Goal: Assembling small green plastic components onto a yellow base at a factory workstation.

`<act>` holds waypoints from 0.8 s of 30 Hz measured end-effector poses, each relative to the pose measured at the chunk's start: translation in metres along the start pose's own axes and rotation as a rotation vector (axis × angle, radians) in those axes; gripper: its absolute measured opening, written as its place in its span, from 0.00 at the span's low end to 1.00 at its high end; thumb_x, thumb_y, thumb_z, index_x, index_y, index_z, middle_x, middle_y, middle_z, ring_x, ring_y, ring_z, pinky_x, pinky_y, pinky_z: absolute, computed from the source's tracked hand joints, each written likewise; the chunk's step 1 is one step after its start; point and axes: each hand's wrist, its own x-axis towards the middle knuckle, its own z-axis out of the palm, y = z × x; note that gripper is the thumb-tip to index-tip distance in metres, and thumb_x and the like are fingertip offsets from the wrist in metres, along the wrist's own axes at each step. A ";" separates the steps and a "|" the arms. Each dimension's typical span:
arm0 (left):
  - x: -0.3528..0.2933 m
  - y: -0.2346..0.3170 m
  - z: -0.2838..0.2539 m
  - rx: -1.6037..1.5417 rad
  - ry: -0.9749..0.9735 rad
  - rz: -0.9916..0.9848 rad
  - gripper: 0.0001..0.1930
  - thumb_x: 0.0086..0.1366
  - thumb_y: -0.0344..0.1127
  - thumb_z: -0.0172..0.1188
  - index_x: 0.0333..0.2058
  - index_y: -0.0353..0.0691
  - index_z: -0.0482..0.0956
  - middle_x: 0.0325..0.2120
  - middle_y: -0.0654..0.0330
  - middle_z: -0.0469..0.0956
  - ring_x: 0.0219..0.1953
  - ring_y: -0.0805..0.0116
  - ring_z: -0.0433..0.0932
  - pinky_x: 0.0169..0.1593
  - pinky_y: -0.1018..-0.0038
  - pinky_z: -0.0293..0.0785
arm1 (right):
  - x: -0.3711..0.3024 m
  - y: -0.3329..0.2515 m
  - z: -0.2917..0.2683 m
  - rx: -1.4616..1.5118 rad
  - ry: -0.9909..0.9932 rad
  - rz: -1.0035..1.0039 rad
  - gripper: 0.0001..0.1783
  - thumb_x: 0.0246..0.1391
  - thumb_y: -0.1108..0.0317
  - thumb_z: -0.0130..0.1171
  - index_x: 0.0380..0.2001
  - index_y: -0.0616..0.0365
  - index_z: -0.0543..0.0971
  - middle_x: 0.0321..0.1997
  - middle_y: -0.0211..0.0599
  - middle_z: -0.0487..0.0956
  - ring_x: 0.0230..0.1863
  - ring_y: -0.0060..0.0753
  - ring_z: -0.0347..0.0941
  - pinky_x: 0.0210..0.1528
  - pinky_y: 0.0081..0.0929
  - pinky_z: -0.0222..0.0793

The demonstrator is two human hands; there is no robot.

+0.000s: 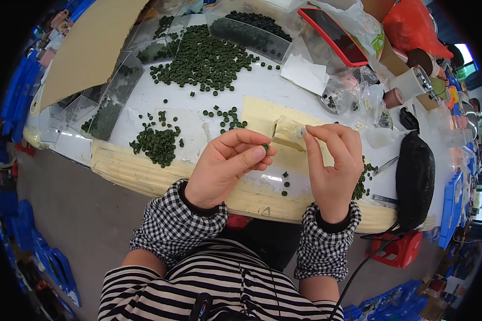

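Observation:
My left hand (218,167) pinches a small round dark green piece (265,147) between thumb and fingertips. To its right, the thumb and forefinger of my right hand (334,166) are closed on a small whitish thing (301,131), mostly hidden by the fingertips. Between and behind the hands stands a yellowish tape-covered block (288,130). A small heap of green pieces (158,143) lies left of my left hand, with a looser group (230,119) just beyond it. A few more pieces (285,184) sit between my wrists, and another cluster (364,179) lies beside my right hand.
A large green spread (203,59) covers the far table (187,101), among clear bins (246,37) and cardboard (88,45). Far right are a red-cased phone (334,37), white paper (305,72) and plastic bags. Tweezers (386,165) and a black bundle (415,176) lie right.

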 end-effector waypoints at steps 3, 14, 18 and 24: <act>-0.001 0.003 0.004 -0.026 0.019 -0.009 0.10 0.66 0.26 0.58 0.46 0.35 0.76 0.39 0.57 0.81 0.41 0.74 0.79 0.47 0.78 0.76 | 0.001 -0.004 -0.004 0.029 0.101 -0.004 0.07 0.47 0.76 0.66 0.32 0.60 0.82 0.33 0.35 0.76 0.36 0.34 0.71 0.38 0.26 0.66; -0.002 -0.002 -0.004 0.156 -0.040 0.069 0.09 0.65 0.25 0.58 0.44 0.35 0.77 0.39 0.53 0.81 0.38 0.70 0.81 0.41 0.79 0.79 | -0.007 -0.023 -0.012 0.524 0.251 0.179 0.02 0.56 0.78 0.58 0.32 0.65 0.78 0.34 0.39 0.76 0.38 0.29 0.70 0.44 0.24 0.65; -0.002 0.003 0.009 0.227 0.068 0.006 0.11 0.65 0.25 0.58 0.47 0.31 0.77 0.41 0.51 0.81 0.41 0.69 0.81 0.44 0.78 0.79 | -0.013 -0.020 0.001 0.602 0.156 0.192 0.03 0.58 0.76 0.56 0.33 0.66 0.76 0.34 0.39 0.76 0.38 0.27 0.70 0.44 0.22 0.65; -0.003 0.003 0.010 0.224 0.064 0.001 0.13 0.67 0.25 0.56 0.49 0.31 0.75 0.40 0.51 0.81 0.42 0.69 0.81 0.45 0.77 0.80 | -0.016 -0.024 0.007 0.755 0.086 0.202 0.06 0.64 0.72 0.50 0.36 0.66 0.72 0.36 0.42 0.76 0.38 0.26 0.74 0.43 0.21 0.68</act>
